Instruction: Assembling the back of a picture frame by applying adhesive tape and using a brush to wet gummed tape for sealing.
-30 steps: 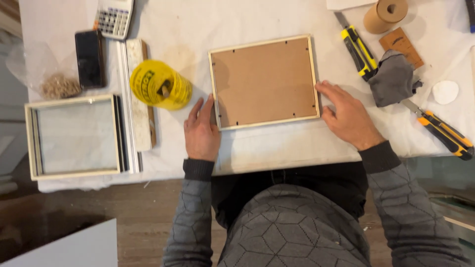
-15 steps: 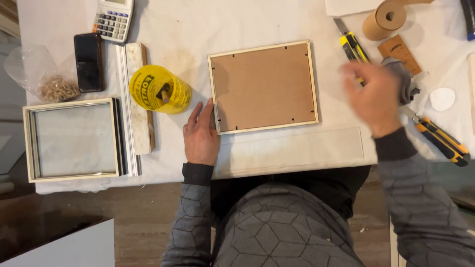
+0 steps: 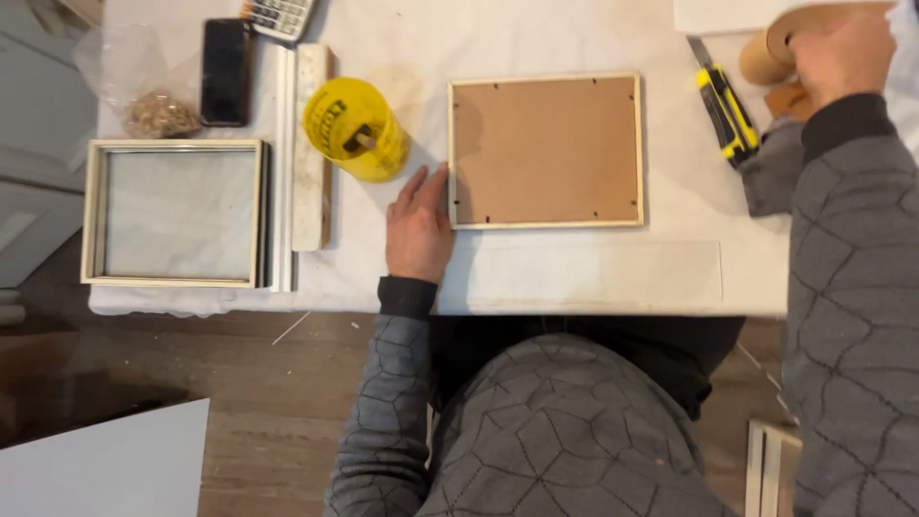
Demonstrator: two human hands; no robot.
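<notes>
The left hand point(image 3: 418, 233) lies flat and open beside the face-down picture frame point(image 3: 546, 150), its backing board seated, while the right hand point(image 3: 840, 53) grips the brown tape roll point(image 3: 780, 48), sealing apparently undone.

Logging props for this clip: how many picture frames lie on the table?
2: a pale wooden frame with brown backing beside the left hand, and an empty pale frame at the table's left edge. None visibly hidden.
</notes>
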